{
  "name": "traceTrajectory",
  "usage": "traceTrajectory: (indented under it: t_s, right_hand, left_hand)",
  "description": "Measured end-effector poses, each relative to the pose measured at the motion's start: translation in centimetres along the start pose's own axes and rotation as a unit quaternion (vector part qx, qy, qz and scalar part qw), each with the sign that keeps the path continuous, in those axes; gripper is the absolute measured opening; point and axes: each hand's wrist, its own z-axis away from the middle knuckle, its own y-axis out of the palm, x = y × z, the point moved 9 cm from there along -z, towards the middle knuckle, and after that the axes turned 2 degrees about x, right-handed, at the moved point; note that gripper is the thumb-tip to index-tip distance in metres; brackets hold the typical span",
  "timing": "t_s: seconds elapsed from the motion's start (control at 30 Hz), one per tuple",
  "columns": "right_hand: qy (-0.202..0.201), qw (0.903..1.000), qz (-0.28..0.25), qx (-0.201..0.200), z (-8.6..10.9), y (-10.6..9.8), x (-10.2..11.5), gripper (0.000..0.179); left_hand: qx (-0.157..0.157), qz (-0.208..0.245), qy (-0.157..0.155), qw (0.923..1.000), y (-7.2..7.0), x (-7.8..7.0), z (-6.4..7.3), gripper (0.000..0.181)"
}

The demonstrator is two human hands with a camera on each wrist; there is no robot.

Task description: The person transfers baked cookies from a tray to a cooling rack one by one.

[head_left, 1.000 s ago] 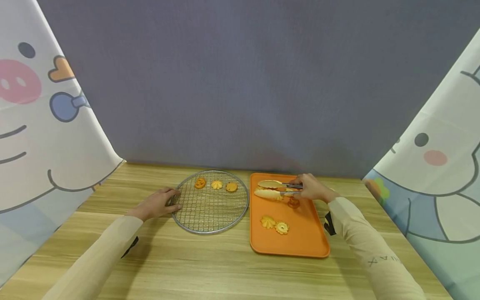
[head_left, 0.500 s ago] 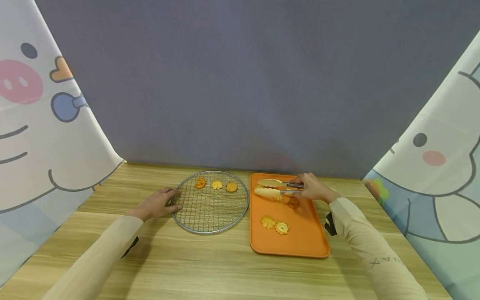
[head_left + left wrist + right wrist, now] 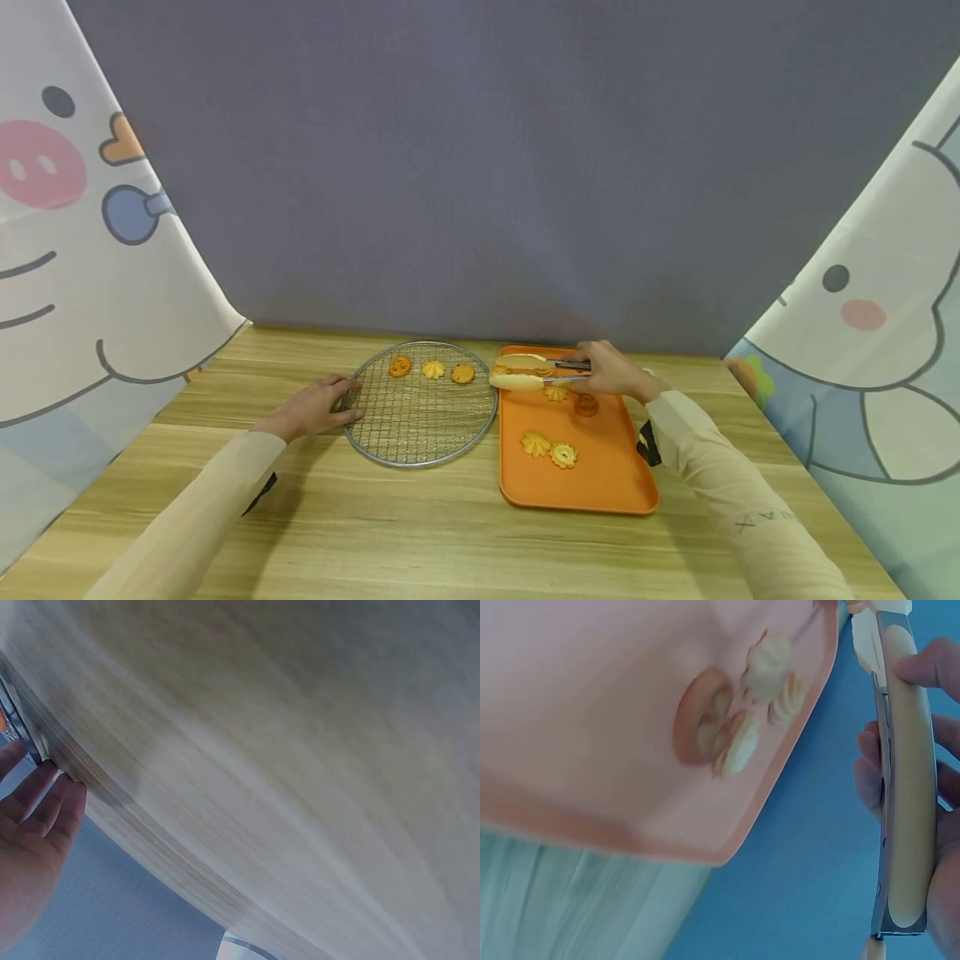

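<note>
My right hand (image 3: 609, 368) grips a pair of tongs (image 3: 909, 780) with metal arms and cream-coloured tips. The tips lie level over the left edge of the orange tray (image 3: 600, 487), close to the round wire rack (image 3: 420, 425). In the right wrist view, a pale piece like a cookie (image 3: 855, 606) shows at the tong tips, partly cut off by the frame. My left hand (image 3: 311, 410) rests at the rack's left rim, thumb and fingers spread. The left wrist view shows fairly straight fingers (image 3: 66, 814) right at that rim.
Three cookies sit in a row on the rack's far part, the middle one flower-shaped (image 3: 433, 369). On the tray lie a brown pretzel-shaped cookie (image 3: 587, 405), a ring cookie (image 3: 564, 455) and other flower-shaped ones. A grey panel (image 3: 480, 208) stands behind the wooden table (image 3: 405, 533).
My right hand and the tongs have moved left, bringing the tips from over the tray to its left edge. My left hand and the rack have stayed in place.
</note>
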Motion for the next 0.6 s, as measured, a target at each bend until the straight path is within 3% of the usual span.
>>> traceTrajectory:
  t_s: [0.3, 0.6]
  right_hand:
    - [-0.018, 0.9996, -0.010, 0.019, -1.8, 1.4, 2.7, 0.037]
    - [-0.082, 0.9964, -0.004, 0.023, -4.3, 3.3, 5.5, 0.036]
  left_hand:
    - [-0.004, -0.006, 0.000, 1.0000, -0.2, 0.1, 0.0, 0.051]
    - [-0.007, -0.005, 0.005, 1.0000, -0.2, 0.1, 0.0, 0.051]
